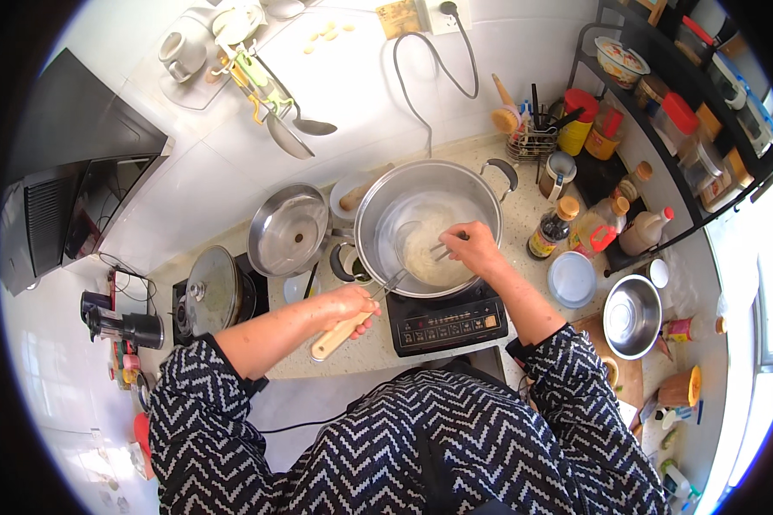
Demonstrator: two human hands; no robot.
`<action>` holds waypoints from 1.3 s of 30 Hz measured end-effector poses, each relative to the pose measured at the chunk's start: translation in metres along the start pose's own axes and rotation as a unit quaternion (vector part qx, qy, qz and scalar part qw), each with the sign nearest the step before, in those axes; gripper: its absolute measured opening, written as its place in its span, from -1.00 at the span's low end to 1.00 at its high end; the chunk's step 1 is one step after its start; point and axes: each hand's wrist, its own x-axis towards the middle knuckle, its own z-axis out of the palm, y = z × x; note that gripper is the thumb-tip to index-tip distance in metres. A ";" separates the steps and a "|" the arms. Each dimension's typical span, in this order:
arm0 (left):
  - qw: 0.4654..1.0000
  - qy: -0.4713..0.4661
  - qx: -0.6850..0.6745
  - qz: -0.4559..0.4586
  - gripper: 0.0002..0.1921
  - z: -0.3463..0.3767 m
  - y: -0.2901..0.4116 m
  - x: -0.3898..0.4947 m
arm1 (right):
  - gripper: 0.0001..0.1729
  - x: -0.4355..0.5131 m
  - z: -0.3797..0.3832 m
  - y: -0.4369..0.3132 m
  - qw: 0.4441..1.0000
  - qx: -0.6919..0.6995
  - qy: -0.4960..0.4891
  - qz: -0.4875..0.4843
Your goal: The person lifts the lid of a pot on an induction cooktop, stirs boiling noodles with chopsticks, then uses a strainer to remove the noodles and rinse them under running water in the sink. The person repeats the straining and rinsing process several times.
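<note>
A large two-handled steel pot (386,193) stands on a black induction cooker (451,325), with pale noodle-like strands (425,251) in cloudy liquid inside. My left hand (354,309) grips the light wooden handle (338,335) of a wire strainer, whose head reaches into the pot beside the strands. Above the pot's right part, my right hand (473,248) holds thin utensils, probably chopsticks, with their tips at the strands. Left of the pot lies a steel pan or lid (290,232).
A lidded pan (212,293) stands at the left. To the right are a dark sauce bottle (551,228), a pale blue lid (572,280), a steel bowl (632,317) and a black rack (689,212). A power cord (415,106) hangs behind the pot.
</note>
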 end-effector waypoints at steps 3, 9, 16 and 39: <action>0.992 -0.036 -0.098 0.071 -0.76 0.015 -0.016 0.001 | -0.74 -0.002 -0.014 -0.004 0.999 -0.035 -0.013 -0.003; 0.951 -0.090 -0.281 0.092 -0.71 0.021 -0.031 -0.015 | -0.77 -0.013 -0.060 -0.030 0.992 -0.003 0.120 0.025; 0.955 -0.043 -0.282 0.085 -0.70 0.021 -0.027 -0.019 | -0.76 0.032 -0.034 0.013 0.947 -0.280 0.157 0.024; 0.899 -0.054 -0.407 0.149 -0.75 0.034 -0.040 0.016 | -0.77 0.009 0.041 -0.002 0.979 -0.141 -0.072 -0.126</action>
